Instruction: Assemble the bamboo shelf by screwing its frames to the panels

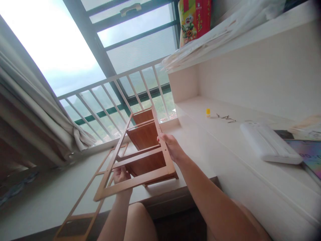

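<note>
At the far left I saw a pale curtain [37, 110] bunched beside the big window [75, 50], with a white railing [110, 97] running across the glass. Below it lay the light windowsill ledge [37, 201], and flat on that ledge rested a second wooden frame [85, 201], a ladder-like side panel reaching toward the bottom edge of my view.

Next came my left hand [122, 175], which I had curled around the lower rail of the wooden shelf rack [142, 157] from underneath; the fingers were closed on the wood, though the frame hid part of them. The rack itself (a small brown unit with several slanted shelf boards fixed between thin side frames) was tilted, held up above the ledge in front of the window, its far end toward the railing.

My right hand [172, 145] gripped the rack's right side rail, thumb on top and fingers wrapped round the thin upright, firmly closed.

Further right stood a white desk with a raised shelf [225, 134]. On that shelf sat a small yellow cap or bottle [208, 112], just beside a few loose metal screws [225, 117], then a white oblong case [269, 142]. High above, a red and green printed bag [194, 20] stood on the top shelf.
</note>
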`<state>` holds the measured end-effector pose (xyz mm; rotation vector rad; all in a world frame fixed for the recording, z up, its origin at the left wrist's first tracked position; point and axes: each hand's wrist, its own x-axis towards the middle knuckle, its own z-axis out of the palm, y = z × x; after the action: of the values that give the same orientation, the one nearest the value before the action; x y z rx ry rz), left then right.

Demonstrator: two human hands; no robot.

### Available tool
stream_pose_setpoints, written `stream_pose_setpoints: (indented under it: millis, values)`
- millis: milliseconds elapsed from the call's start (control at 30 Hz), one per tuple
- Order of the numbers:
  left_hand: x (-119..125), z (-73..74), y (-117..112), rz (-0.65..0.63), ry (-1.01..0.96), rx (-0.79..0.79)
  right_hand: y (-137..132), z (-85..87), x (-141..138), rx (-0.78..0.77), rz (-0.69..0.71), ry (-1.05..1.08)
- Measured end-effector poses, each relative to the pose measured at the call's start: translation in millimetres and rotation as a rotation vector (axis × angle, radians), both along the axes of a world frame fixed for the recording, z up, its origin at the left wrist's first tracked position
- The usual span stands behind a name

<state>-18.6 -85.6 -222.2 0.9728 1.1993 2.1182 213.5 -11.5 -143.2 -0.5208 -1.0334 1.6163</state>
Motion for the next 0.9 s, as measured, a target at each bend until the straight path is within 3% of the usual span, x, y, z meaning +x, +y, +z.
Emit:
stream_pose_setpoints:
  millis: [267, 467, 733, 900]
  values:
    - [18.8, -0.6, 15.6, -0.028, -0.058, 0.045, 13.5, -3.0, 11.3, 0.017, -0.103, -0.08]
    - [30.9, -6.7, 18.1, 0.059, -0.146, 0.116, 13.6, -25.7, 10.7, 0.086, -0.15, -0.158]
    - [15.6, -39.0, 11.1, 0.199, 0.009, -0.081, 3.4, -40.1, 8.0, 0.237, -0.192, -0.099]
    - [25.0, -38.1, 0.0, 0.174, 0.067, -0.142, 2.7, -40.4, 11.6, 0.281, -0.273, -0.125]
